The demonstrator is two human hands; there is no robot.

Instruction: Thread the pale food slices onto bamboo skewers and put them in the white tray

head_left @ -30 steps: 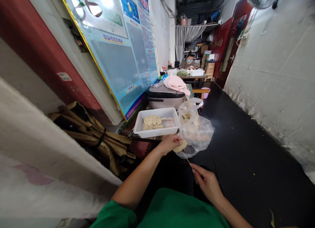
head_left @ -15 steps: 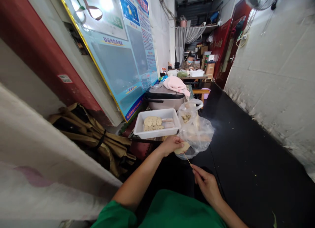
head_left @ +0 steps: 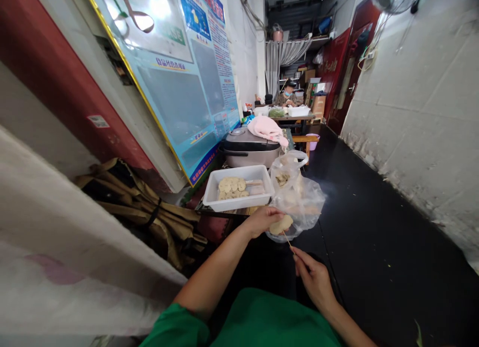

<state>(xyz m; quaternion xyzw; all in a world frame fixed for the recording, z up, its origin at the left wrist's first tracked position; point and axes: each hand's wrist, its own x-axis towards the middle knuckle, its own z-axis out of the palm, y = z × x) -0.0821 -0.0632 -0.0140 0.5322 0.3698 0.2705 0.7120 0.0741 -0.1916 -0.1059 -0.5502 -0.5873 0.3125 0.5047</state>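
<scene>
My left hand (head_left: 265, 221) pinches a pale, flat, roundish slice of food (head_left: 280, 225) by its upper left edge. A thin wooden skewer (head_left: 288, 241) meets the slice's lower edge; whether its tip is inside I cannot tell. My right hand (head_left: 313, 276) is closed on the skewer's lower end. Behind the slice lies a clear plastic bag (head_left: 305, 202). Left of the bag, a white tray (head_left: 239, 204) holds several similar pale slices (head_left: 232, 185) and, on its right side, thin sticks (head_left: 256, 184).
A grey lidded appliance (head_left: 250, 152) with a pink cloth (head_left: 266, 128) stands behind the tray. Folded brown fabric (head_left: 149, 212) lies at left. A person (head_left: 288, 95) sits at a far table with a white container (head_left: 298, 111). Dark floor (head_left: 374, 227) spreads to the right.
The slice and my left hand have shifted slightly to the right. The slice now looks more tilted, with the skewer still at its lower edge. My right hand has barely moved.
</scene>
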